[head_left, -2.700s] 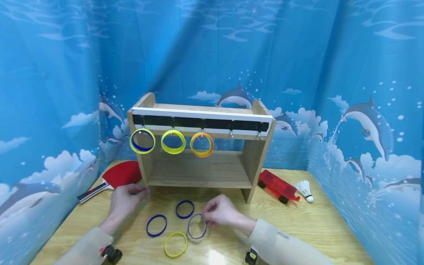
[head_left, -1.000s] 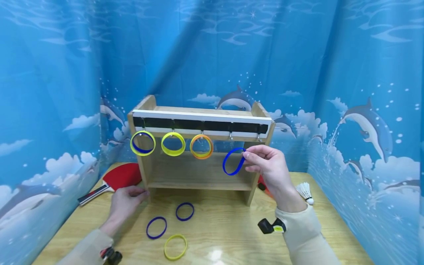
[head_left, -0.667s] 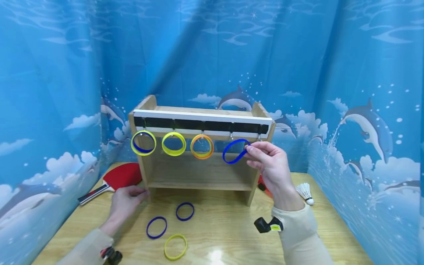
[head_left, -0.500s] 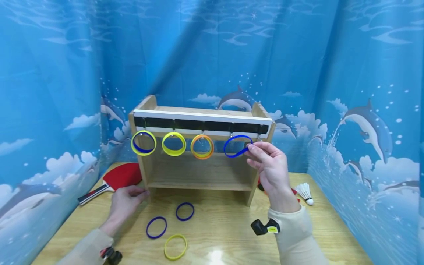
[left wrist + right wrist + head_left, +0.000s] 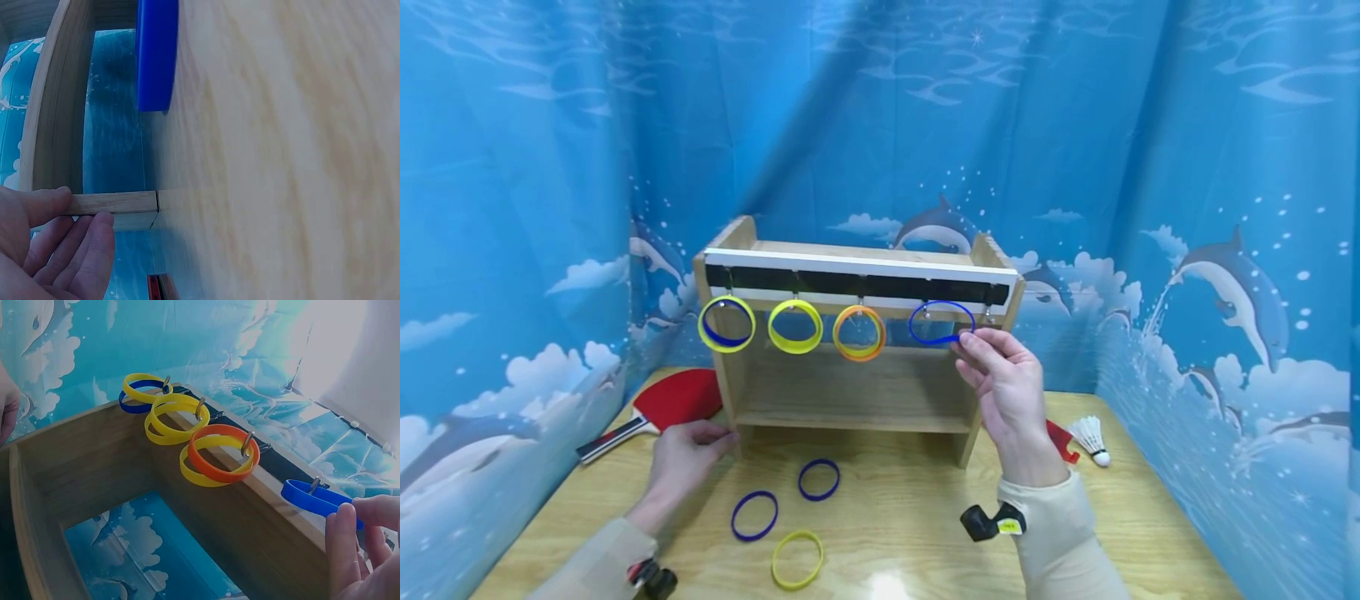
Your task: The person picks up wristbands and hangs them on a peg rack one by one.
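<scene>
1. Pinching firmly with the right fingers [image 5: 342, 547]: a bright blue, thin, rubbery ring [image 5: 305, 498], tipped nearly flat and jutting leftward from the fingertips. Around the small silver metal hook [image 5: 927, 313] up there, or merely in front? Impossible to tell.
2. Biggest danger: letting go too soon. With the hook tip outside the loop, a straight drop to the pale wood-grain desk [image 5: 895, 517] below the fingers.
3. Soft band, gripped at one edge only: liable to twist or sag, and so to miss the tip.
4. Tight quarters! Farther left of the right fingers, a flat orange rubbery ring [image 5: 222, 472], hanging; at risk of a knock from any wide swing. Just above the knuckles, a bare silver end hook [image 5: 989, 317], easy to snag.
5. Left fingers [image 5: 94, 253] clamped on the edge of the pale wooden shelf unit [image 5: 112, 203], apparently for steadying. Slackening there while pushing with the right: possible shift of the whole row, target lost.
</scene>
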`<action>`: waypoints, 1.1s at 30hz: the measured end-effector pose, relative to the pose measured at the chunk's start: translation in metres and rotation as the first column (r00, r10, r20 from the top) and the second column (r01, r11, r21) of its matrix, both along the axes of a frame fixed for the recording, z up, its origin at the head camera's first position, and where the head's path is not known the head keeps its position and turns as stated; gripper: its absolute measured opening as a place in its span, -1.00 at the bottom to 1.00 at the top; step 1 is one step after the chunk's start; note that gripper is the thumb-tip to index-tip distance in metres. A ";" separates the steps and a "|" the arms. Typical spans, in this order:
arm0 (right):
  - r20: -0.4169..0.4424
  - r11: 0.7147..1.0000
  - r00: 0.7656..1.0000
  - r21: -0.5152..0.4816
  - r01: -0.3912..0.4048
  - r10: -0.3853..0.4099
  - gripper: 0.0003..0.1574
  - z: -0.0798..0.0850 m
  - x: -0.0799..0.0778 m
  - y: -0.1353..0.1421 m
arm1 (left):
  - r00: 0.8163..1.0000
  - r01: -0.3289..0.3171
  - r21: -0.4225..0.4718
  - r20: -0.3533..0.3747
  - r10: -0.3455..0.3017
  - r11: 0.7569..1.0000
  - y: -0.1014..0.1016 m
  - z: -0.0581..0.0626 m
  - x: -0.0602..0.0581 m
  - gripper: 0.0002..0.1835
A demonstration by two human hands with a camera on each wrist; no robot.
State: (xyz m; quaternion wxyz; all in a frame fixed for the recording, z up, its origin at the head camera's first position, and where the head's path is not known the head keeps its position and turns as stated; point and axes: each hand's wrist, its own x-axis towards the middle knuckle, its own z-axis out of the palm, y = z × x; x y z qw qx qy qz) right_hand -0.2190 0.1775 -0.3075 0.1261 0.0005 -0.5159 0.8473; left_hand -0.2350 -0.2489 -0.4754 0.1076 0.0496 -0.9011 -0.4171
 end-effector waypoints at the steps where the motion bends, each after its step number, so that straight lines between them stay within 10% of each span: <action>1: 0.007 1.000 1.000 0.005 -0.001 0.001 -0.79 -0.001 0.000 0.000 | 1.000 0.000 0.001 -0.001 0.000 1.000 0.000 0.000 0.000 -0.78; 33: 0.030 0.991 0.991 -0.011 -0.132 0.132 -0.57 -0.035 -0.013 -0.015 | 1.000 0.003 -0.007 0.001 -0.003 1.000 0.000 0.001 0.001 -0.77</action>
